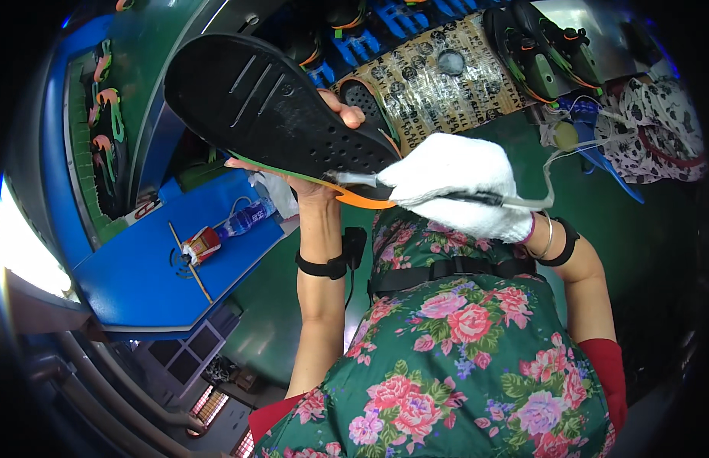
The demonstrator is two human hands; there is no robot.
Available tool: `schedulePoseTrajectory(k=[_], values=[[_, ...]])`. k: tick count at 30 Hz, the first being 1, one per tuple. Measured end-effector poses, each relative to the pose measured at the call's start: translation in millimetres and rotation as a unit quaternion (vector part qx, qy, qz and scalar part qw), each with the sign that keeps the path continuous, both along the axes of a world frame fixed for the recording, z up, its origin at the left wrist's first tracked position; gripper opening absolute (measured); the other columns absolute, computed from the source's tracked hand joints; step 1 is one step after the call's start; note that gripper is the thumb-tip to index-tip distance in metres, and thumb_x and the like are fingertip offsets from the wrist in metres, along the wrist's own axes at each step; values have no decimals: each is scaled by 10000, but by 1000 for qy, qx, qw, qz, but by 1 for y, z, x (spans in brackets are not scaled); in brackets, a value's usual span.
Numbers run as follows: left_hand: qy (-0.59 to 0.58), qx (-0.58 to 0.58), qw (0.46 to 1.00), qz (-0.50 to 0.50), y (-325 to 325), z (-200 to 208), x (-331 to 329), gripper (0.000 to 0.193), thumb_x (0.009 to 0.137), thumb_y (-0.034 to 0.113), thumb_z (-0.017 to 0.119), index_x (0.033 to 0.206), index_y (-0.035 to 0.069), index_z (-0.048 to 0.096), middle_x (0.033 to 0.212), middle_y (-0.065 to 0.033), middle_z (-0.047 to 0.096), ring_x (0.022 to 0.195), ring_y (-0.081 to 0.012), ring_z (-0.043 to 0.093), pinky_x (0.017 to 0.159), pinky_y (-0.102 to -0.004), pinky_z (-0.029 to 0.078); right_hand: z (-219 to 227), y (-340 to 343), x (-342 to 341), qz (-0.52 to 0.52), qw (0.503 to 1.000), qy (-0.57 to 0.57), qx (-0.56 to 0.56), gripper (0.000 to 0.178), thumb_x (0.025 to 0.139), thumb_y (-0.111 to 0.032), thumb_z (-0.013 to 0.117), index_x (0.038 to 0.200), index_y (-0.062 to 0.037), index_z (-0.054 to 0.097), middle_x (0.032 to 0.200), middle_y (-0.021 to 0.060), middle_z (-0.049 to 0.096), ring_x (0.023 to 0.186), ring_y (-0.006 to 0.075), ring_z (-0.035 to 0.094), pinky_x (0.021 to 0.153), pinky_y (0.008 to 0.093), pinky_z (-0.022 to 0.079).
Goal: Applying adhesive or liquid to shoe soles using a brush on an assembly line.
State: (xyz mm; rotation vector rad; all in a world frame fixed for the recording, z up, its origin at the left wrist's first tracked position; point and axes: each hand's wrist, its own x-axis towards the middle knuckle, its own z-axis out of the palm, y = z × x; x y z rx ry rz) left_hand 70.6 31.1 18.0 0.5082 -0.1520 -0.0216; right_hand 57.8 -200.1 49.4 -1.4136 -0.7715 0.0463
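My left hand, bare, is closed round a black shoe sole with a green and orange rim. Its fingertips curl over the far edge, and the palm lies underneath. Small holes and several long grooves mark the sole's upper face. In a white knitted glove, my right hand grips a brush-like applicator with a pale tip. That tip meets the sole near its orange rim, low on the side towards me. A pale tube runs from the applicator's back end. My gloved fingertips are partly hidden behind the glove.
Behind the sole is a taped cardboard sheet beside black shoes. A blue surface at left carries a bottle, a red packet and a thin stick. More shoe parts sit on a green belt. A spotted cloth hangs at right.
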Motion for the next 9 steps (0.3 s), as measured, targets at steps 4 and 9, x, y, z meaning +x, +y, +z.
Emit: schedulePoseTrajectory(k=[4,9], values=[[-28,23,998,-50,5,6,5,1237,616,966,557,1264,-88,562,1085,-193,635,993,-333,651,965,-481,539,5,2,-4,8,999,-35,-12,221,771,-4,812,977,-85,800,1016,79,785,890,242,739,767,354,586],[-120,39,988,-84,13,-2,15,1352,609,1036,467,1281,-137,504,1186,-219,608,1120,-335,621,980,-700,491,1,1,-1,-6,999,47,-6,200,800,-9,800,984,-87,800,1045,82,783,939,232,740,807,343,589]])
